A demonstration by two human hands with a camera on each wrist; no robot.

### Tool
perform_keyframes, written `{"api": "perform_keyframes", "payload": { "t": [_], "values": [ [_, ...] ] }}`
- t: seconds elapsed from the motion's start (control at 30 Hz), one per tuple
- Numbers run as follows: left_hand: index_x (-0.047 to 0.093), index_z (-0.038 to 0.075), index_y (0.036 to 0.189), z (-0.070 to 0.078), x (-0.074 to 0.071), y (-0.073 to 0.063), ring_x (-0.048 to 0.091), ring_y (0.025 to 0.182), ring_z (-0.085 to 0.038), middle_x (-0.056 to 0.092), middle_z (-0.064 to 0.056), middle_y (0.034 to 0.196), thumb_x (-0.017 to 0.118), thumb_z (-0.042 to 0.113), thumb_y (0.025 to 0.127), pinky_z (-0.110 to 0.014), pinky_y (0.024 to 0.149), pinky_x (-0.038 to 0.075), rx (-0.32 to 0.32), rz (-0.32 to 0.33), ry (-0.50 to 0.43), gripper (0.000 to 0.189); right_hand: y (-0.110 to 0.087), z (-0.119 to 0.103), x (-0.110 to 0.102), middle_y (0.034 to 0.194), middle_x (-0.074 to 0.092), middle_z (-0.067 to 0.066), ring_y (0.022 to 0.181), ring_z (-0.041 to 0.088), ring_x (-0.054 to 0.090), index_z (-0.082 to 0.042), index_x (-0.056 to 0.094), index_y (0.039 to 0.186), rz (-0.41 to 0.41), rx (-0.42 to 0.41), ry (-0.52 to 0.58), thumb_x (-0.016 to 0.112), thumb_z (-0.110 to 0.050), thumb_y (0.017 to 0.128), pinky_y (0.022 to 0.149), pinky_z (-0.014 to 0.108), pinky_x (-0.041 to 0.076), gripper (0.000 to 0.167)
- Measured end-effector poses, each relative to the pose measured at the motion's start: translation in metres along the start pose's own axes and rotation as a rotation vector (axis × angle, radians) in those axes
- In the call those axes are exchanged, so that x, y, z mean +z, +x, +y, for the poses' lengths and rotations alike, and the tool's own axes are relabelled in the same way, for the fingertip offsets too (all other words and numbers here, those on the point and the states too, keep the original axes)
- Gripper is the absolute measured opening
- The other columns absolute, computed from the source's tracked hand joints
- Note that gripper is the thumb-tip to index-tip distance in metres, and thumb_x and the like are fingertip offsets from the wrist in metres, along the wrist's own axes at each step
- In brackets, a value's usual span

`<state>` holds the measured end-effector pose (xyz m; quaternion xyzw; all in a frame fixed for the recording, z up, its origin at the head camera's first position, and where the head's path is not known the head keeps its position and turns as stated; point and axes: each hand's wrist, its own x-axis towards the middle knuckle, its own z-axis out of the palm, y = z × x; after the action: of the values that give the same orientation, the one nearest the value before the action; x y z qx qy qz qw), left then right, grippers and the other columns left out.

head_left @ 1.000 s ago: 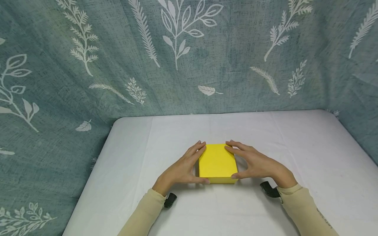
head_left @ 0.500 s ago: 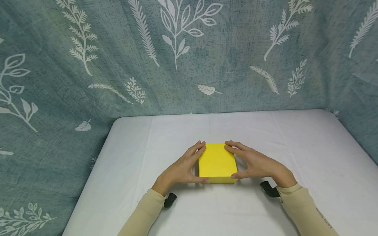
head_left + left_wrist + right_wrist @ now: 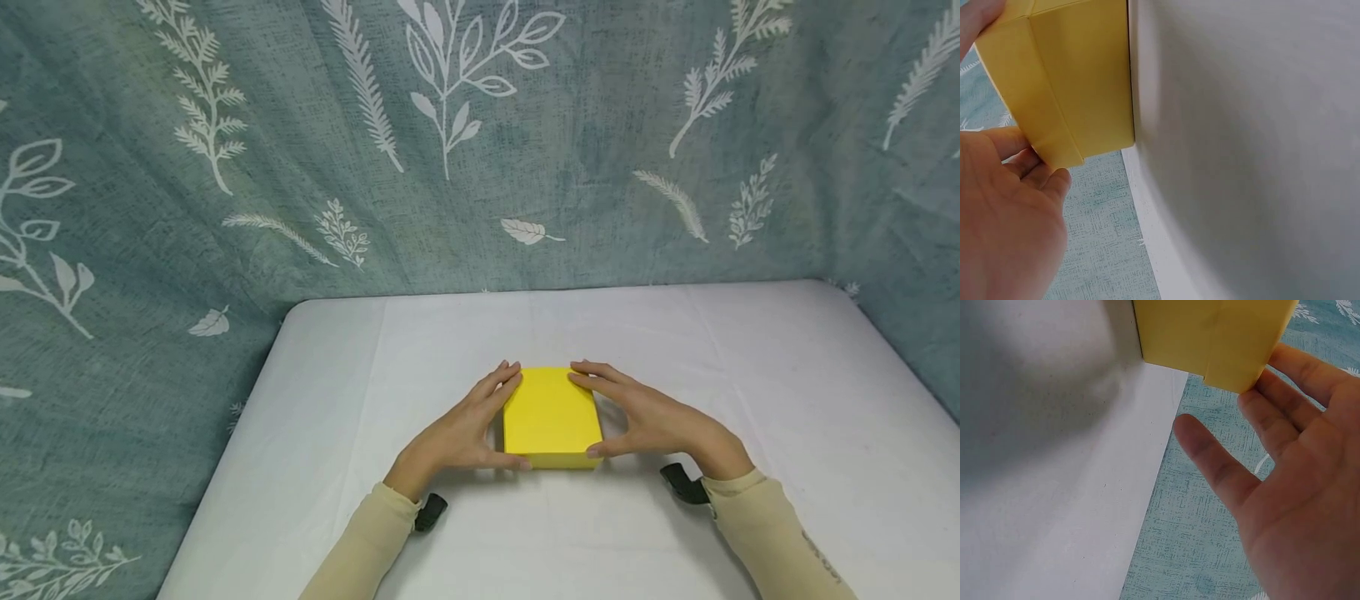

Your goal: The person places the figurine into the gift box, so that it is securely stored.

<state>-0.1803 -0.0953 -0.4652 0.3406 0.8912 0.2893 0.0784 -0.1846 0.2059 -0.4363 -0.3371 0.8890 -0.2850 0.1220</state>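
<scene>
A yellow box (image 3: 552,412) sits flat on the white-covered table, and both hands hold it at its sides. My left hand (image 3: 463,431) has its thumb at the near left corner and its fingers along the far left corner. On the opposite side, my right hand (image 3: 654,415) spans the box likewise, thumb at the near right corner, fingertips at the far right. In the left wrist view, a seam like a lid's edge runs along the box (image 3: 1079,81). The right wrist view shows fingers touching the box's corner (image 3: 1241,344), while one finger stands off it. The box's inside is hidden.
The white table (image 3: 645,533) extends around the box. A teal cloth (image 3: 420,225) with white leaf prints hangs behind the table and along its sides. Black pieces (image 3: 431,512) show at both sleeve cuffs.
</scene>
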Motion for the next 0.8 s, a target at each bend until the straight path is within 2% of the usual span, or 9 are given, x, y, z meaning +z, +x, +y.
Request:
{"api": "perform_keyframes", "payload": {
  "t": [0.43, 0.8],
  "values": [
    [0.013, 0.015, 0.158, 0.003, -0.0059, -0.0023, 0.002, 0.152, -0.011, 0.005, 0.003, 0.166, 0.078, 0.059, 0.075, -0.043, 0.118, 0.029, -0.014, -0.003, -0.005, 0.115, 0.0015, -0.0025, -0.0022, 0.161, 0.022, 0.009, 0.146, 0.037, 0.027, -0.01, 0.033, 0.153, -0.002, -0.001, 0.015, 0.078, -0.058, 0.074, 0.11, 0.057, 0.035, 0.102],
    [0.015, 0.016, 0.158, 0.0025, -0.0036, -0.0012, 0.003, 0.152, -0.01, 0.005, 0.006, 0.166, 0.079, 0.059, 0.073, -0.042, 0.118, 0.03, -0.029, -0.022, -0.009, 0.114, -0.0012, 0.002, 0.0017, 0.161, 0.023, 0.01, 0.145, 0.037, 0.027, -0.01, 0.034, 0.151, 0.01, -0.003, 0.047, 0.078, -0.058, 0.073, 0.11, 0.058, 0.034, 0.102]
  ]
}}
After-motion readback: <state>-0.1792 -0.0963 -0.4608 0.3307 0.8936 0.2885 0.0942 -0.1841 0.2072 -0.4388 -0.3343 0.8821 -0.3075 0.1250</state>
